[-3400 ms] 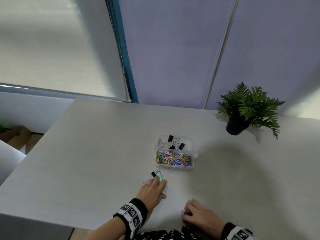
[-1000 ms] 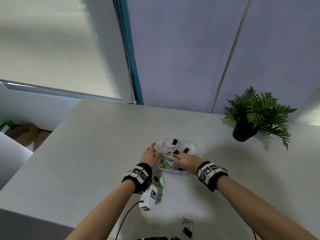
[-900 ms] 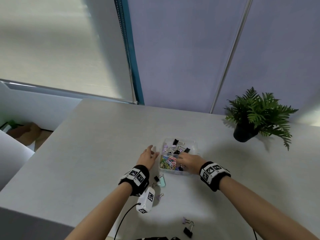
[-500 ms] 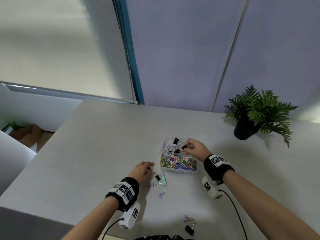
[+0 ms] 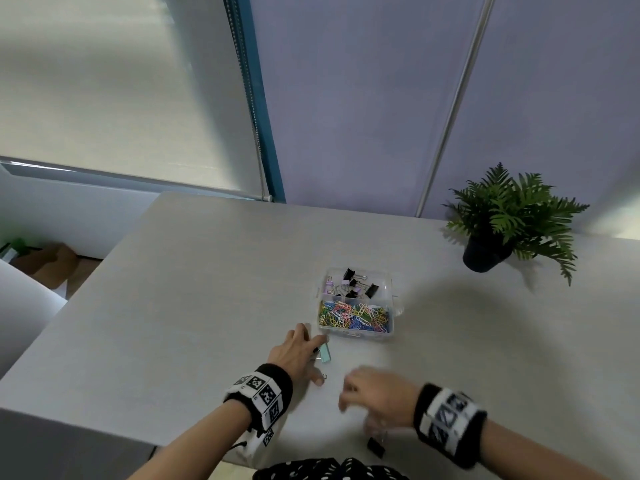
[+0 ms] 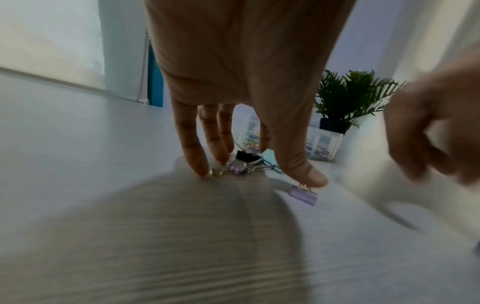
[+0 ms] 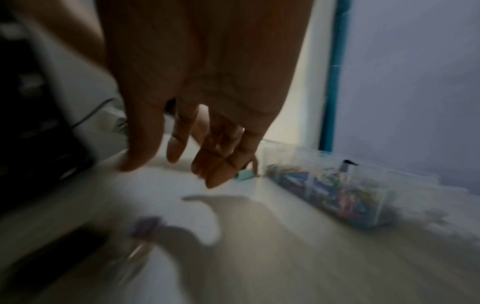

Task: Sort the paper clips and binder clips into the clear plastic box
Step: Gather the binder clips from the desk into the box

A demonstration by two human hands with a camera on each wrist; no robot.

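Clear box [image 5: 356,336] holds wire clips; L hand [image 5: 292,353] flat

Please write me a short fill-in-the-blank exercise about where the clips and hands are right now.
1. The colourful paper clips fill the clear plastic box's ____ compartment.
2. The mint-green binder clip lies on the grey table beside the ____ hand.
3. The blurred right hand holds ____.
4. The green potted fern stands to the box's ____.

Answers: near; left; nothing; right
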